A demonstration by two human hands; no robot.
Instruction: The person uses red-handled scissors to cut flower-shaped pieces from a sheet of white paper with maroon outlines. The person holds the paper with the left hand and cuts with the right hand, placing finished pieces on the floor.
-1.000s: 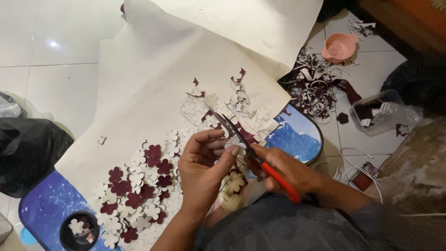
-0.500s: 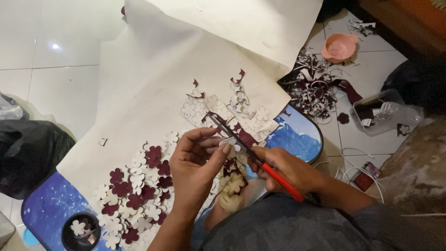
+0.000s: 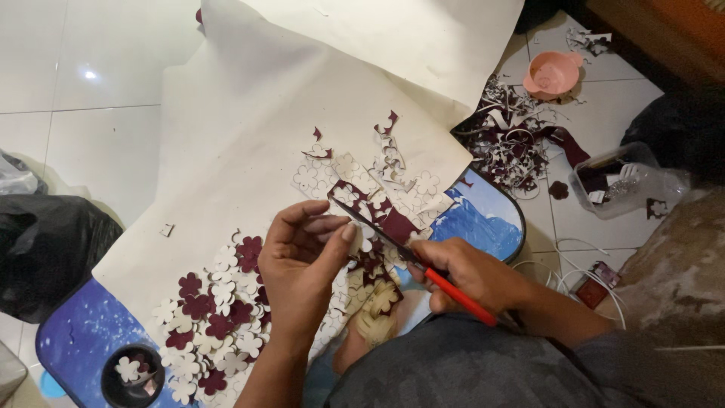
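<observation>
A: What have we got in the left hand (image 3: 302,264)?

B: Fingers curled in, thumb and fingertips pinched narrow on a small pale paper piece (image 3: 361,242), right at the blades of the scissors (image 3: 400,249).

A: And the right hand (image 3: 468,276)?

B: Closed round the red scissor handles (grip's tight, no gap we can see). Blades point up-left twd the left thumb; whether they're parted we can't tell.

A: Where does that put us?

B: Over the blue lap table (image 3: 483,219), w/ the big cream sheet (image 3: 226,128) draped across it. Cut flower shapes (image 3: 215,302), maroon and white, lie heaped just left of the left wrist. Scrap pile (image 3: 513,143) and pink bowl (image 3: 553,73) sit well apart on the floor, upper right.
</observation>
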